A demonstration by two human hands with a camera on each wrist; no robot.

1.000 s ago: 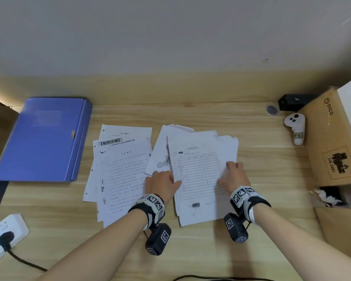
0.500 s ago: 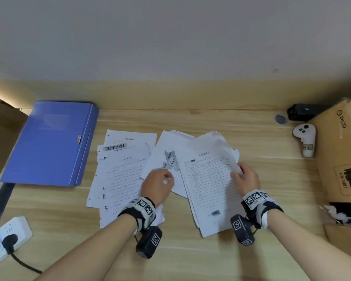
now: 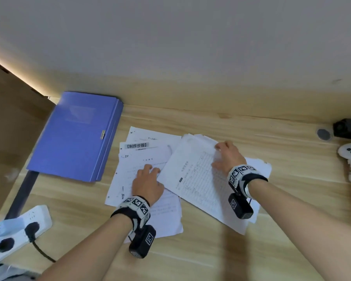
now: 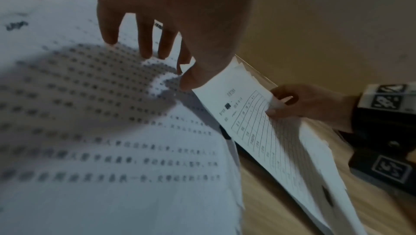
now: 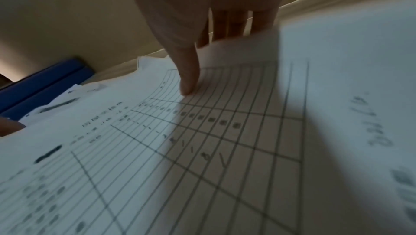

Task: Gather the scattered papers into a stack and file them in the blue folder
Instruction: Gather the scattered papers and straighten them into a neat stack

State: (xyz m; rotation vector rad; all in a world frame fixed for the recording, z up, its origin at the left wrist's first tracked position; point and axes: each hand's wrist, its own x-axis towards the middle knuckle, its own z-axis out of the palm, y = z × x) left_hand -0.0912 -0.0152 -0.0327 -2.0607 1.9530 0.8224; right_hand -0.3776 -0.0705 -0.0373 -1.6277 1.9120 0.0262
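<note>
Papers [image 3: 148, 165] in 2 loose piles, mid-frame on bench [image 3: 272, 230].
Left hand [image 3: 147, 182] flat, fingers spread on left pile; right hand [image 3: 228, 157] pinches gridded sheets [image 3: 199, 189]. 1 blue folder [image 3: 77, 136] closed, upper left.

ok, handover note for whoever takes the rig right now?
Left hand: fingers spread, pressing flat on the left pile of papers.
Right hand: pinching the far edge of the table sheets, thumb on top, fingers underneath; they overlap the left pile's right edge.
Blue folder: closed, left of the papers.
Done: two rough piles.
Left: merge into one stack, square it, open the folder, file it.
</note>
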